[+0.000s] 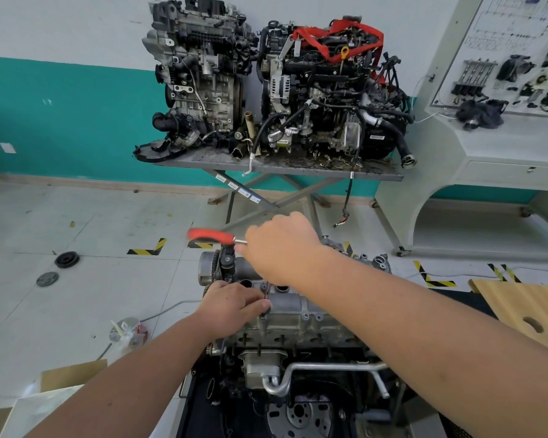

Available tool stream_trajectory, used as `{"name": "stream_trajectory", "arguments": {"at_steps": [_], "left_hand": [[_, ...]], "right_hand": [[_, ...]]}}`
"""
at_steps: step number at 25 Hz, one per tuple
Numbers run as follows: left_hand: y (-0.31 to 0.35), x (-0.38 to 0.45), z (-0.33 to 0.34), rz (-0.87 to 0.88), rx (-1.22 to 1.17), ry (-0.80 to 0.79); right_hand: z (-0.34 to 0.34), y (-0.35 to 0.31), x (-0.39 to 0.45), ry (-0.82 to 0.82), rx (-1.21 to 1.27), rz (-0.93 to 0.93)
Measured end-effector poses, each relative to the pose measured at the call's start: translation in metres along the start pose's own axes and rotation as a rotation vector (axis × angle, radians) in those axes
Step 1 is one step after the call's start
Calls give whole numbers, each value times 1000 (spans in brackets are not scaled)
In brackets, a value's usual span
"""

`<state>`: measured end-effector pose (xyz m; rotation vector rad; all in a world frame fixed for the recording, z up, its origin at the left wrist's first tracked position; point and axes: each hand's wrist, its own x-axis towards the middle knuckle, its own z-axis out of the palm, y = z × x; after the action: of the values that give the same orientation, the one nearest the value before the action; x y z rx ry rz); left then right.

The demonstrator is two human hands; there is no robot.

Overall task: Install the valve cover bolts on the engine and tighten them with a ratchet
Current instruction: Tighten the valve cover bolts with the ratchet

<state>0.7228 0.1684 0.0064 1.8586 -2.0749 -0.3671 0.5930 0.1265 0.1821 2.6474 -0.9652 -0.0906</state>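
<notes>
Here, a person leans over an engine (298,314) standing on the floor, both bare arms reaching across its grey valve cover (293,303). The right hand (282,248) is curled round a ratchet (212,237) with a blurred red grip, held level above the far left end of the cover. The left hand (231,303) rests on the cover's near left edge, fingertips pinching a bolt (264,316) at a hole there. Behind, two more engines (266,83) sit on a grey worktop (279,170) against a teal-and-white wall. A wooden board (525,306) lies at right.
</notes>
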Motion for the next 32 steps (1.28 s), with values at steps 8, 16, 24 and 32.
{"name": "stream_trajectory", "arguments": {"at_steps": [8, 16, 24, 32], "left_hand": [[-1, -2, 0, 8, 11, 6], [-3, 0, 4, -9, 43, 12], [-4, 0, 4, 15, -11, 53], [-2, -2, 1, -10, -182, -16]], "right_hand": [[29, 7, -2, -341, 1872, 641], [63, -29, -14, 407, 2233, 613], [78, -18, -12, 954, 809, -1], [54, -1, -7, 709, 146, -160]]}}
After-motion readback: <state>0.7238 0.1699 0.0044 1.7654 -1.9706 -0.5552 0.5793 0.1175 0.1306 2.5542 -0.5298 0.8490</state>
